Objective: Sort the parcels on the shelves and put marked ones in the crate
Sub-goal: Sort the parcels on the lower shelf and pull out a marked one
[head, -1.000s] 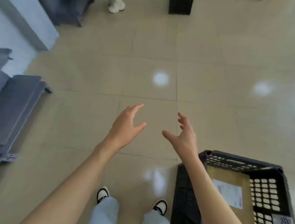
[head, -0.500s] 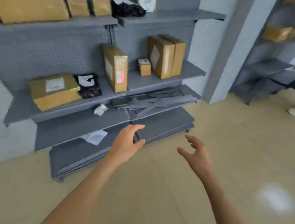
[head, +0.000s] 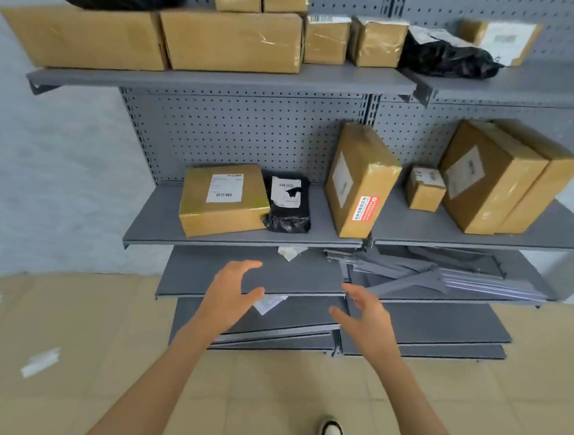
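Both hands empty, fingers spread: left hand (head: 230, 293), right hand (head: 367, 314), below middle shelf (head: 155, 220). Upright box (head: 360, 182) with red sticker (head: 365, 208) stands there, probably marked one. Looks stiff, tape-slick, maybe top-heavy; grab both side faces.

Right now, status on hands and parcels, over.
Left hand and right hand open, empty. Red-stickered box upright on middle shelf, untouched. Nothing blocking it.
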### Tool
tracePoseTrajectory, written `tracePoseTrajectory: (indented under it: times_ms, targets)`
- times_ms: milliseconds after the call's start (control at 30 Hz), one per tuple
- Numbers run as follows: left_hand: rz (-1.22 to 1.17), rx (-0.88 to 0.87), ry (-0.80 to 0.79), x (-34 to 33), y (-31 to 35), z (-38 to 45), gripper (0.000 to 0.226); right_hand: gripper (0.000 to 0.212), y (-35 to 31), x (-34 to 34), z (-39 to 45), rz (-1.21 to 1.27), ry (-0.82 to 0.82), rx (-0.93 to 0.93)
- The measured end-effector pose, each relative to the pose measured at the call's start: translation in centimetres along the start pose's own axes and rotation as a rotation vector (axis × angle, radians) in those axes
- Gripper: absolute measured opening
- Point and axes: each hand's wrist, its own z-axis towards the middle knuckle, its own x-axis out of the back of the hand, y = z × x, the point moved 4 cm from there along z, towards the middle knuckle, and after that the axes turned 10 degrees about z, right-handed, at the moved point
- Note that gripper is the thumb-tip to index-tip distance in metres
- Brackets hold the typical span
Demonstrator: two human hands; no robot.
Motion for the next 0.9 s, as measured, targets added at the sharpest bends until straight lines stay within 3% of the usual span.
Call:
tracePoseTrajectory:
  times_ms: [400, 633, 900]
  targets:
    - [0.033, 0.476, 0.180, 3.1, -6.9, 15.0, 0.059, 0.063, -4.8, -8.5, 23.3, -0.087, -0.430, 0.041]
    - [0.036, 0.577, 0.233, 4.7, -13.1, 19.3, 0.069, 0.078, -6.0, -15.3, 29.7, -0.120, -0.501, 0.014]
    - [-0.188, 0.655, 0.015, 4.4, -21.1, 25.6, 0.095, 0.079, -5.5, -20.6, 33.1, -0.122, -0.420, -0.140]
